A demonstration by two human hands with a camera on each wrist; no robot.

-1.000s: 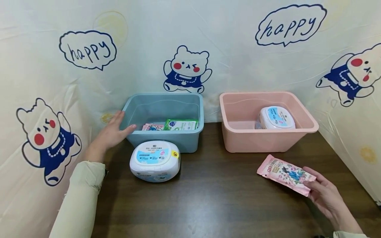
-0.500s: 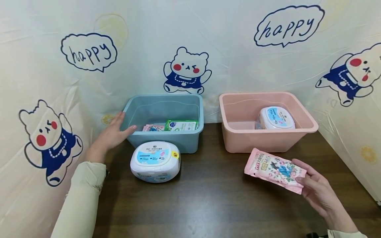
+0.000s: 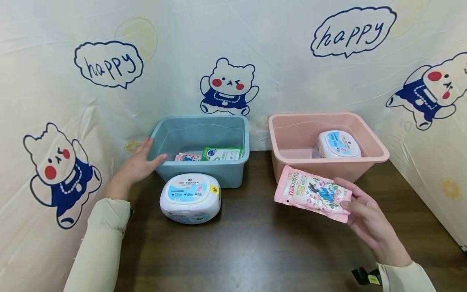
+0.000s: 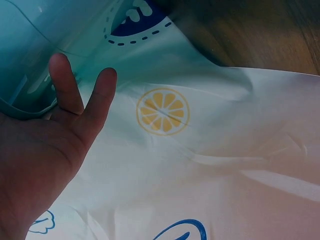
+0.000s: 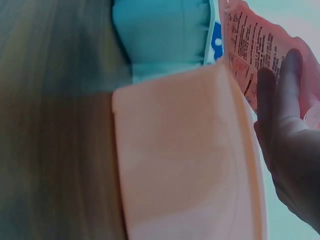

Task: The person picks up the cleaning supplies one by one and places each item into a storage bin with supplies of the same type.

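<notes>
My right hand (image 3: 368, 221) pinches a pink floral packet (image 3: 313, 194) by its right end, thumb on the printed face and fingers beneath. In the head view the packet overlaps the front wall of the pink bin (image 3: 328, 161); the right wrist view shows the packet's back (image 5: 255, 45) with its fine print. My left hand (image 3: 136, 166) rests with spread, straight fingers at the left rim of the blue bin (image 3: 204, 172). Inside the blue bin lie a green-and-white packet (image 3: 223, 154) and a pink packet (image 3: 187, 156). A white lidded tub (image 3: 190, 198) stands before it.
A second white tub (image 3: 339, 144) sits in the right part of the pink bin. Both bins stand at the back of the brown wooden table (image 3: 233, 247), against a printed cloth (image 3: 164, 61) that also covers the sides.
My right hand has carried the pink packet left and away from me, from the table's right side to the pink bin's front. My left hand stays at the blue bin.
</notes>
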